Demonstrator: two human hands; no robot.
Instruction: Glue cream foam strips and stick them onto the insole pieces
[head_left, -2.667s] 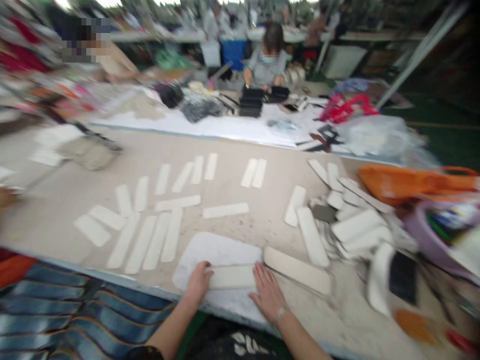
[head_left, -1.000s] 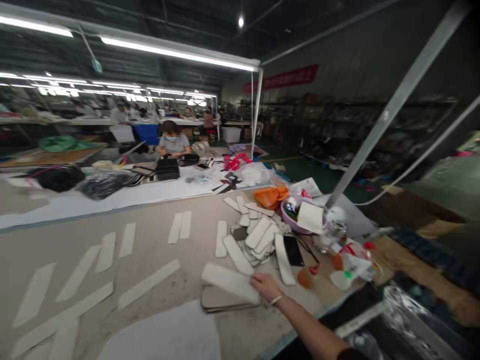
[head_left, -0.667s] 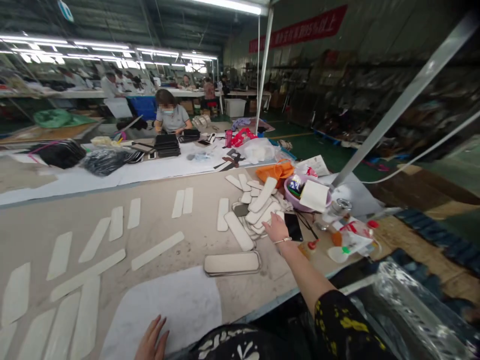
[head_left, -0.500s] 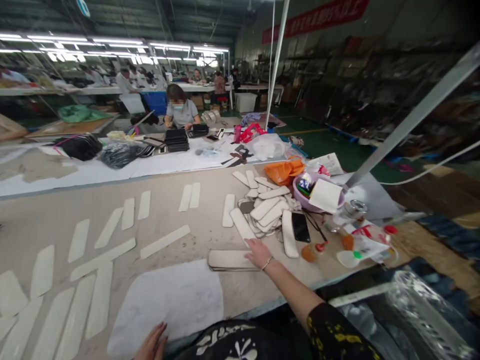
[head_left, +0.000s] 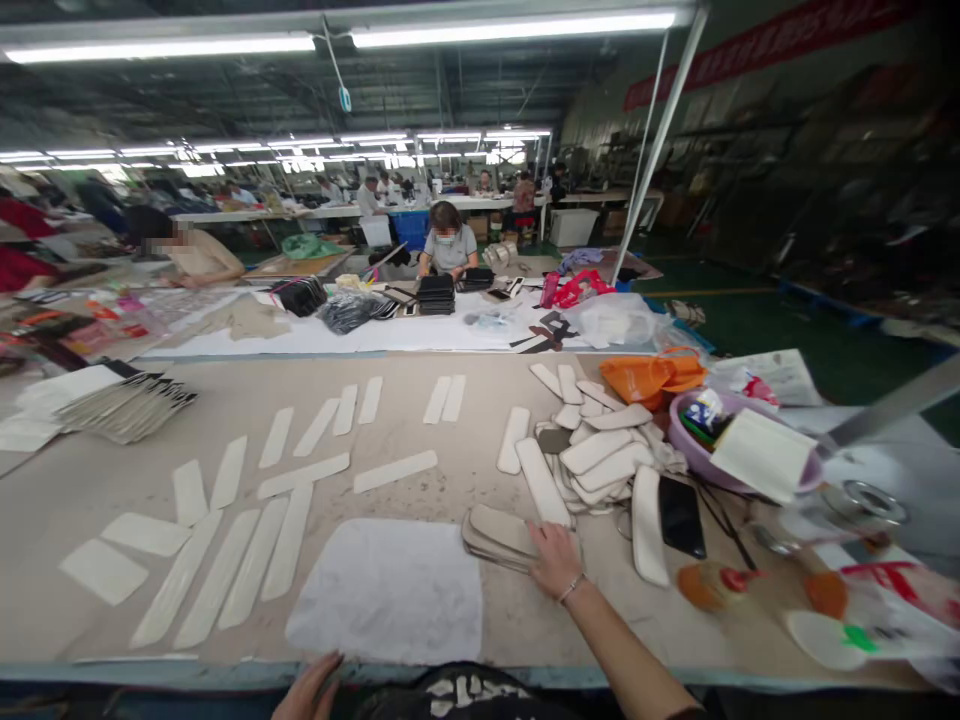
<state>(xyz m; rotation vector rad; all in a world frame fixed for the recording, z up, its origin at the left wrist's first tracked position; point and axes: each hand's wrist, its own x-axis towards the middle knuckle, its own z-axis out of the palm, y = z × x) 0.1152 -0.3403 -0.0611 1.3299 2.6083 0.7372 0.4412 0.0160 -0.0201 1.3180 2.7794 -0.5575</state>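
My right hand (head_left: 556, 558) lies flat, fingers stretched, on the right end of a small stack of cream oblong pieces (head_left: 499, 535) on the table. Just left of the stack lies a white pad (head_left: 390, 590). My left hand (head_left: 306, 692) rests at the table's near edge below the pad, only its fingers showing, loosely spread and holding nothing. A heap of the same cream pieces (head_left: 589, 445) sits beyond my right hand.
Several cream strips (head_left: 247, 520) lie spread over the left of the table. A black phone (head_left: 681, 515), purple bowl (head_left: 720, 455), orange bag (head_left: 651, 375) and glue bottles (head_left: 709, 585) crowd the right. A stack of flat pieces (head_left: 127, 405) sits far left. Other people work at tables behind.
My right hand carried a cream piece to the right, laid it on the stack, reached to the heap, then came back onto the stack. My left hand dropped to the table's edge.
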